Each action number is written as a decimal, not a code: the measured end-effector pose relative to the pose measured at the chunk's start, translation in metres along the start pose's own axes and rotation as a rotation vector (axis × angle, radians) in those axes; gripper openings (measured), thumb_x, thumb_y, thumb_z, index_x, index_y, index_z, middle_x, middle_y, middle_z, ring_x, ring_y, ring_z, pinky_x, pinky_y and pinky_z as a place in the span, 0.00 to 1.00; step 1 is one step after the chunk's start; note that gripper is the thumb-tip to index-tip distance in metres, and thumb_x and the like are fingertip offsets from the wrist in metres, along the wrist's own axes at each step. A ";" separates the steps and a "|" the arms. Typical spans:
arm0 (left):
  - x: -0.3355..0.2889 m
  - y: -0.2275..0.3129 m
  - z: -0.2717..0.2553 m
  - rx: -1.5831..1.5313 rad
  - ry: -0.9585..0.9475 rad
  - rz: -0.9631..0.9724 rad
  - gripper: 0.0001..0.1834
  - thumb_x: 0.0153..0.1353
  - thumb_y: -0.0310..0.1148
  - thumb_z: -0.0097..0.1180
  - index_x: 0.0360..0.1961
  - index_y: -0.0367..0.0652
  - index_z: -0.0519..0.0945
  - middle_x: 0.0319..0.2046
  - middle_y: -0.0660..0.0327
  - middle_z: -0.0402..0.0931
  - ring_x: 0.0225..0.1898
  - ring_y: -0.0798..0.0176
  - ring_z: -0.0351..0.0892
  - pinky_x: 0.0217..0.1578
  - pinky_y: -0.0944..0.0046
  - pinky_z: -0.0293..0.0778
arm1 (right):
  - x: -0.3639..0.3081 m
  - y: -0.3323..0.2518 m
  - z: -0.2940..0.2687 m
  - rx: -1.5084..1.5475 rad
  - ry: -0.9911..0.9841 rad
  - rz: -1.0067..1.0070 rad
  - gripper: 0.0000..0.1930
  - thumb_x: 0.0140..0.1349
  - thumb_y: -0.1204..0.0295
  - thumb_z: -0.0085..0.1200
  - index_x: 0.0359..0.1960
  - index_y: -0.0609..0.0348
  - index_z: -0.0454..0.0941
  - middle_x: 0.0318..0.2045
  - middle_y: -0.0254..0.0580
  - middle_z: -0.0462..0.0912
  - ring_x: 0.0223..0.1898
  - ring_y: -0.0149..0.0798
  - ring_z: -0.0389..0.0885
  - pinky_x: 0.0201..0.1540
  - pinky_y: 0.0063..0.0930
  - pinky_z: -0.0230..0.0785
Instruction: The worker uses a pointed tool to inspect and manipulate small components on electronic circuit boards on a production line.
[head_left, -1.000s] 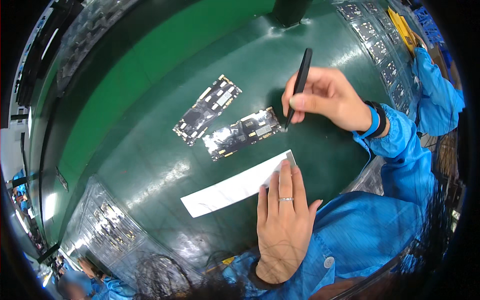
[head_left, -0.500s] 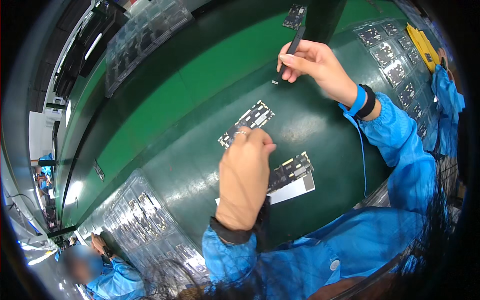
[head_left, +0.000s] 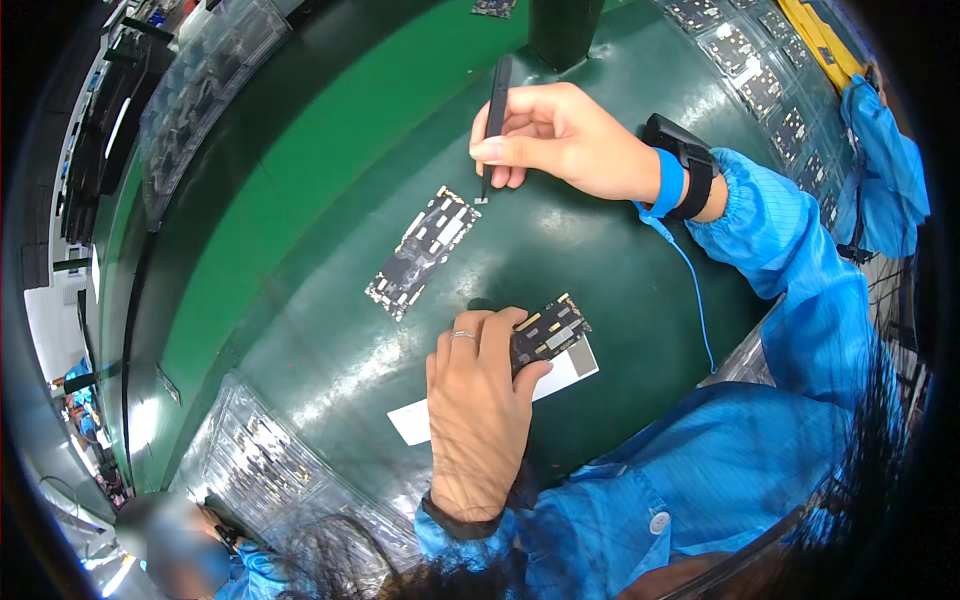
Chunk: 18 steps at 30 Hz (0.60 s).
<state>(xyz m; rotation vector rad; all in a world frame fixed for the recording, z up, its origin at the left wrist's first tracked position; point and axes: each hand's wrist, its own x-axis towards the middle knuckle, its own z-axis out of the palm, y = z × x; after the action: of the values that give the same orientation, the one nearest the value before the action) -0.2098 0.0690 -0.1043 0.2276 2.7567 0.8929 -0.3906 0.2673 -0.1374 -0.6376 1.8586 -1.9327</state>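
Observation:
In my right hand (head_left: 555,140) is a slim black pen-like tool (head_left: 496,100), gripped between thumb and fingers with its tip down. A tiny pale piece (head_left: 482,201) shows at that tip, beside the upper right corner of a black circuit board (head_left: 425,250) on the green mat. My left hand (head_left: 480,390) closes its thumb and fingers round the left end of a second circuit board (head_left: 550,332). This board is over a white strip (head_left: 410,422) with a grey end; whether it touches the strip I cannot tell.
Clear trays of boards stand at lower left (head_left: 270,450) and upper right (head_left: 760,90); another tray (head_left: 210,100) is at upper left. A dark post (head_left: 563,35) rises at the back. A blue cord (head_left: 700,300) hangs from my right wrist. Co-workers' blue sleeves (head_left: 885,150) show at both sides.
My left hand has left the far board and taken hold of the near one. My right hand has brought the tool's tip close to the far board's corner. The view has shifted.

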 end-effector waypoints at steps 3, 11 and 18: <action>0.000 -0.003 0.002 -0.011 -0.014 -0.009 0.31 0.53 0.31 0.76 0.58 0.46 0.78 0.52 0.58 0.76 0.52 0.49 0.77 0.52 0.50 0.71 | 0.000 0.004 0.004 -0.009 -0.015 0.042 0.09 0.74 0.70 0.61 0.47 0.63 0.83 0.40 0.39 0.87 0.37 0.29 0.85 0.42 0.23 0.80; 0.003 -0.006 0.000 -0.067 -0.009 0.004 0.29 0.49 0.30 0.78 0.53 0.44 0.81 0.49 0.56 0.76 0.50 0.48 0.78 0.51 0.50 0.75 | -0.002 0.005 0.005 0.023 -0.037 0.033 0.09 0.74 0.71 0.61 0.47 0.64 0.83 0.40 0.38 0.87 0.37 0.28 0.85 0.42 0.23 0.79; 0.017 -0.008 0.002 0.040 0.242 0.150 0.39 0.58 0.38 0.74 0.67 0.36 0.72 0.64 0.51 0.69 0.60 0.42 0.72 0.60 0.45 0.70 | 0.009 -0.010 0.004 -0.013 -0.063 -0.008 0.09 0.74 0.70 0.61 0.46 0.64 0.82 0.39 0.38 0.86 0.38 0.29 0.85 0.42 0.24 0.80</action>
<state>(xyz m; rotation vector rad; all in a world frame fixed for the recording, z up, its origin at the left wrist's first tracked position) -0.2259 0.0669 -0.1135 0.3588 3.0161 0.9605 -0.3957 0.2598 -0.1270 -0.7027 1.8345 -1.8847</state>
